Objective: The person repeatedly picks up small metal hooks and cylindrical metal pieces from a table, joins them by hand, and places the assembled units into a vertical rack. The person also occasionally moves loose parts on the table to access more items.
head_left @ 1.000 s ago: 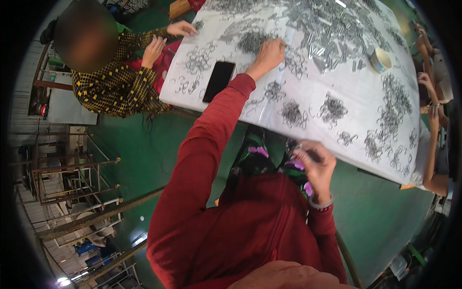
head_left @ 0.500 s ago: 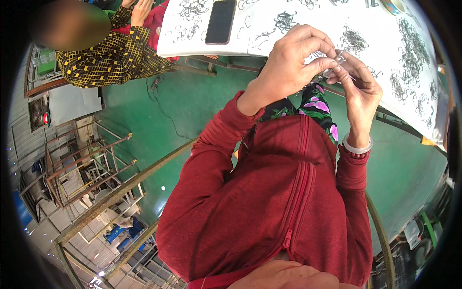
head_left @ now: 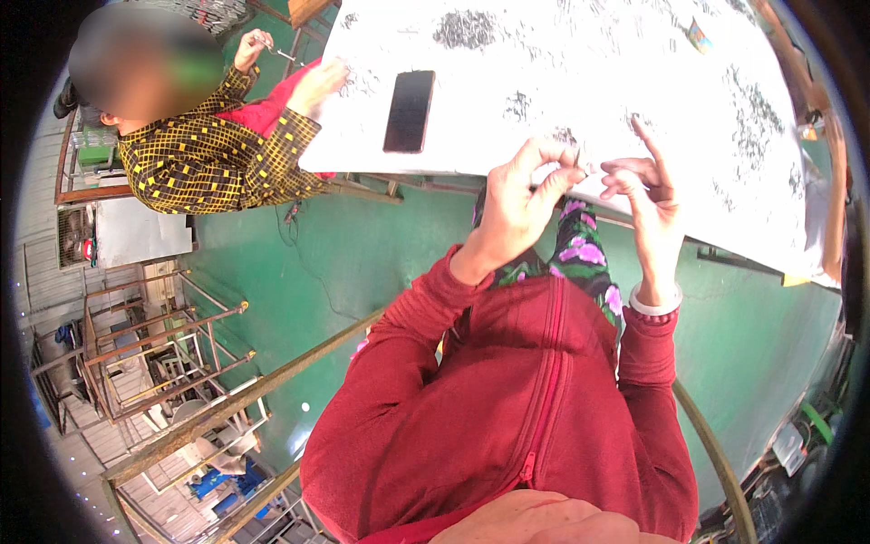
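Note:
Both my hands are raised over the near edge of the white table (head_left: 507, 150). My left hand (head_left: 526, 199) pinches a small thin piece between thumb and forefinger; its kind is too small and washed out to tell. Just to the right, my right hand (head_left: 652, 195) has its forefinger stretched up while its thumb and another finger meet in a pinch; I cannot make out what is between them. The fingertips of the two hands are close but apart. Piles of small dark curved pieces (head_left: 467, 30) lie across the table, and another small cluster (head_left: 517, 106) sits beyond my left hand.
A dark phone (head_left: 409, 111) lies on the table to the left. At the table's left end a co-worker in a yellow-and-black checked sleeve (head_left: 272, 172) holds up a small thing. A small colourful round item (head_left: 699, 36) stands far right. A metal rail (head_left: 227, 412) runs at lower left.
My hands, which met around a small shiny piece, have drawn slightly apart, and my right forefinger has lifted. The view has shifted, showing more table. The co-worker's hands have moved apart.

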